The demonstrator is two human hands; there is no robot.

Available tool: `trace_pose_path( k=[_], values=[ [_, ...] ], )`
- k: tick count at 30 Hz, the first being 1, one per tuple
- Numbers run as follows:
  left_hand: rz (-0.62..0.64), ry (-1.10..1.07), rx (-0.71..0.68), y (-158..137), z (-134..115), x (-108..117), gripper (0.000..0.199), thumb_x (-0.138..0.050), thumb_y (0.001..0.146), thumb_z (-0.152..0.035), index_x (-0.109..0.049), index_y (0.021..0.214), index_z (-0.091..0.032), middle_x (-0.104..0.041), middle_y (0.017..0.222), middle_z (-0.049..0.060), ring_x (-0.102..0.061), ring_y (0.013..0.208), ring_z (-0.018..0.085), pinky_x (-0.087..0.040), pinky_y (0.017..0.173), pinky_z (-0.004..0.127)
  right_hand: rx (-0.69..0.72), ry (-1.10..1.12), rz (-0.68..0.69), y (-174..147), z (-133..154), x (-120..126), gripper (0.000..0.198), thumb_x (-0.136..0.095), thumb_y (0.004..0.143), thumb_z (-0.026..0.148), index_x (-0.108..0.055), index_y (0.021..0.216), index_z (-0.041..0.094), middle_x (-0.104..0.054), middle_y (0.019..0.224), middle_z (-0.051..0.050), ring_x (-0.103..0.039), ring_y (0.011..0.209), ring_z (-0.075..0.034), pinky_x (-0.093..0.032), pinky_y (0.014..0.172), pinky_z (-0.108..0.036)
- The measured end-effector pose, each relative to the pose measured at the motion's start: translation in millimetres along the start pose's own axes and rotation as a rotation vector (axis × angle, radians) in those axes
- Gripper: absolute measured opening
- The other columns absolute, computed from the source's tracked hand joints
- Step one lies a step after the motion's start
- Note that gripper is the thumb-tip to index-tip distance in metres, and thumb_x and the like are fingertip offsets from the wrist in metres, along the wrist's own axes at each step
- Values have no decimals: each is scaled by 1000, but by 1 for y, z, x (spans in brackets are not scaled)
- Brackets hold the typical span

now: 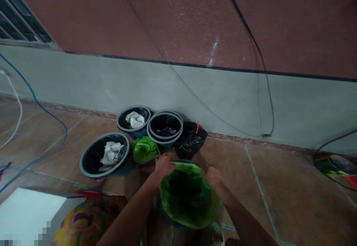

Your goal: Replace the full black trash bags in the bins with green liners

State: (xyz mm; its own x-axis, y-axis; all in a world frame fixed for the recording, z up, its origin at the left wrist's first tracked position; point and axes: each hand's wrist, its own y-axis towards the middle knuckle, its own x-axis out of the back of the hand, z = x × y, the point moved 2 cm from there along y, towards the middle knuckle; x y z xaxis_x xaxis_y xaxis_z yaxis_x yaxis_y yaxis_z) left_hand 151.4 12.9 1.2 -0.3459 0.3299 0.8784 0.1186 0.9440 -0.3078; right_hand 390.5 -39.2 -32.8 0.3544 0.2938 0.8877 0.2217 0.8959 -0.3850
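Clock is centred on the blue bin (163, 211), low in view just right of centre; 12 = wall (228, 101). Bin is lined with a green bag (198, 216), edge folded over the rim. Left hand (164, 165): at 11, clamped on the bag edge. Right hand (212, 178): at 1, on the rim; blurred, can't tell how tightly it's closed.

Crowded side is 10 to 12:
- 12: tied black bag (192, 142), near the far rim
- 11: nested bins (164, 141), black liner
- 10–11: small bin (134, 130), white paper (135, 119) inside
- 10: bright green plastic (145, 148), near left hand; farther out, large bin (125, 169), also with white paper

At 9, floral fabric (86, 220) beside left forearm, white box (30, 214) beyond. Blue hose (60, 119) snakes past at 10. Black cable (264, 65) hangs down the wall at 1.
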Motion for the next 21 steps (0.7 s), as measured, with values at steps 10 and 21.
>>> trace_pose_path(
  k=[10,21],
  values=[
    [-64,101,-159,12,-1,-23,26,-41,90,-21,-67,90,-18,-69,98,9,-64,93,19,-41,88,32,-27,-1,14,5,8,9,29,-48,83,35,-73,94,27,-73,97,-7,-67,92,-24,-46,70,-29],
    [-139,-144,-95,3,17,-30,17,-55,84,-22,-69,92,-21,-71,99,4,-62,96,17,-40,86,27,24,407,-32,32,-6,-11,33,-49,82,40,-75,90,20,-75,87,-6,-68,77,-17,-47,68,-23]
  ],
)
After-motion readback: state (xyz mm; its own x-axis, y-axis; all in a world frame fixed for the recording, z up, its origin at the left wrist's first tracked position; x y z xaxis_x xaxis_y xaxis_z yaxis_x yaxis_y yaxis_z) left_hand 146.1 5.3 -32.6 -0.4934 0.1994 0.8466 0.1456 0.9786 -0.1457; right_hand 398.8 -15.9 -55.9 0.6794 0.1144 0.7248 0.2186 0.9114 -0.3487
